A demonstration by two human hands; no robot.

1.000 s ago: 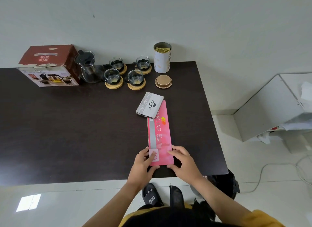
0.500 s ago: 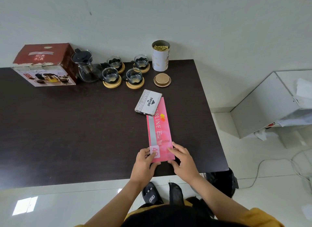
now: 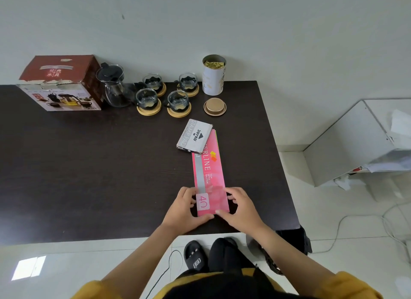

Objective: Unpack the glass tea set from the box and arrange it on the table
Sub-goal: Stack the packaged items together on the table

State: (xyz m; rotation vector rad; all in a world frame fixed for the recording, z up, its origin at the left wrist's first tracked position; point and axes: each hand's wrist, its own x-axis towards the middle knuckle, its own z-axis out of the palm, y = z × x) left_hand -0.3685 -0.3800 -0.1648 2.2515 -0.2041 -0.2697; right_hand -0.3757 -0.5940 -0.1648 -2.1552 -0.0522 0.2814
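The fingers (image 3: 231,195) of both hands gripped the near end of the pink packet (image 3: 210,180), left hand (image 3: 185,209) at its 9 o'clock side and right hand (image 3: 241,209) at its 3 o'clock side. Compared with a second before, the grip had hardly shifted. The teapot (image 3: 113,87) and four cups (image 3: 178,100) stood beside the box (image 3: 60,82) at 11 o'clock, so unpacking seemed finished.

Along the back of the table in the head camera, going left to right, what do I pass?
Red box → glass teapot → four glass cups on wooden coasters → white tin, its lid lying just in front of it.
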